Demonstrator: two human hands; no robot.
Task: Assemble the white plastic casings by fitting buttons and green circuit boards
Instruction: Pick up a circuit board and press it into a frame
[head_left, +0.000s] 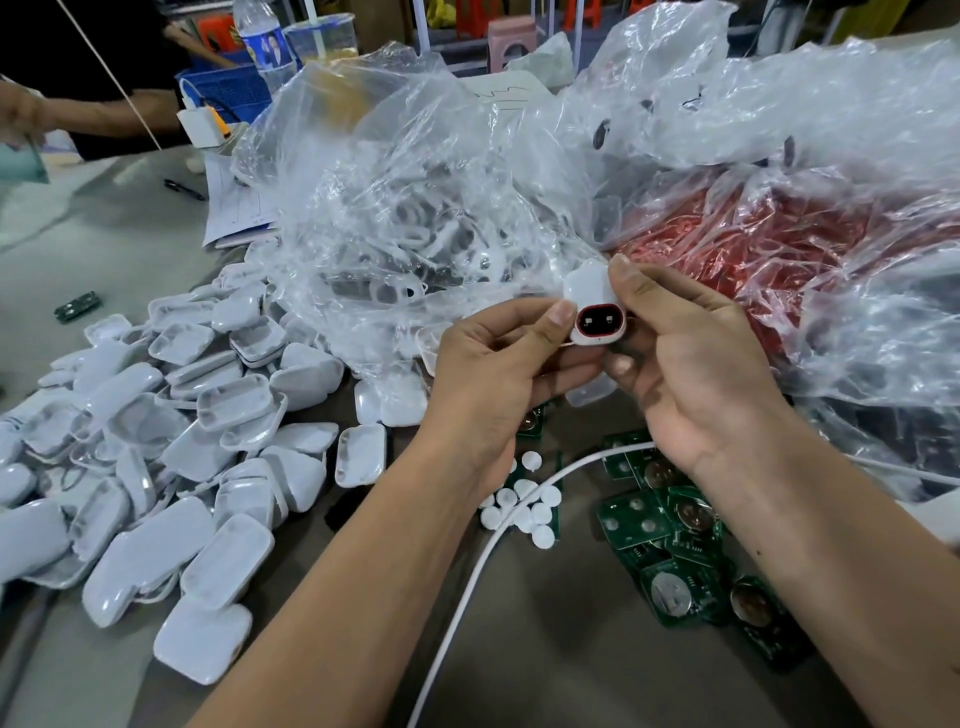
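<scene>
both hands hold one white casing (592, 306) up above the counter (571, 649), in front of the clear plastic bags (415, 171). the left hand (498, 358) pinches its left edge, thumb on top and fingers (566, 371) curled beneath; the right hand (691, 364) clamps the right side, forefinger hooked over the top. the casing's dark, red-rimmed opening faces the camera, with two small pale marks inside; what they are cannot be told.

the shell looks light, stiff and smooth, so it is likely to slip or twist if gripped on its broad faces; holding it by the rims, as here, seems the surest hold and leaves the opening free. thin walls would probably crack under a hard squeeze.

below the wrists lie white round buttons (522, 506) and green circuit boards (675, 561), crossed by a white cable (483, 566). a heap of further casings (197, 431) spreads to the left.
</scene>
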